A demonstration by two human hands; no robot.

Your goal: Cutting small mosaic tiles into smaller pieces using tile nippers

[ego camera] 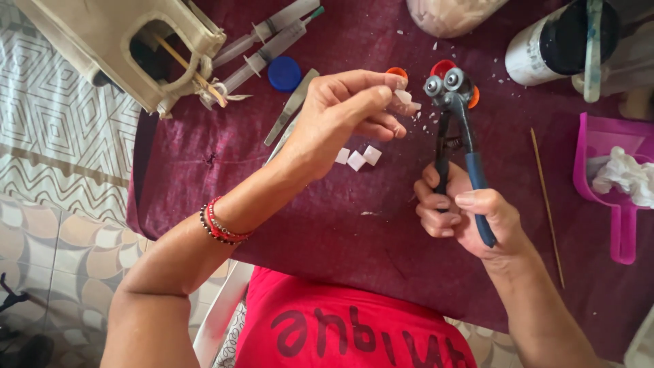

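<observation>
While the left hand (340,112) pinches a small white piece (403,97) mid-table, the right hand (463,215) grips the nippers (455,129).
Best to seat the piece squarely between the wheels, squeeze gently; three cut squares (357,158) lie just below.

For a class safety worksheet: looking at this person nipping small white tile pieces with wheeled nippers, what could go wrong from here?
1. The left hand pinches a tiny white piece right beside the wheels of the nippers in the right hand; fingertips could get nipped.
2. White chips already dot the maroon cloth; more could fly toward the face.
</observation>
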